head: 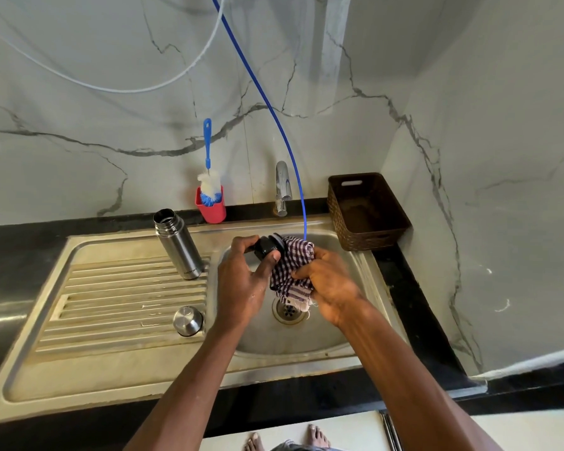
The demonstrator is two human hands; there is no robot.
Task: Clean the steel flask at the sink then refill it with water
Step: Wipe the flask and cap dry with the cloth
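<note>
The steel flask [179,244] stands upright and uncapped on the ribbed drainboard, left of the sink bowl [326,340]. Its steel cup lid [188,320] rests upside down on the drainboard near the bowl's edge. Over the bowl my left hand [246,281] grips the flask's black inner stopper [267,248]. My right hand [328,284] holds a purple-and-white checked cloth [292,271] pressed against the stopper. The cloth hangs down toward the drain [288,312].
A chrome tap [282,188] stands behind the bowl, with a thin blue tube [275,115] curving down beside it into the sink. A red holder [210,205] with a blue-and-white bottle brush sits at the back. A brown woven basket [368,209] stands at the right.
</note>
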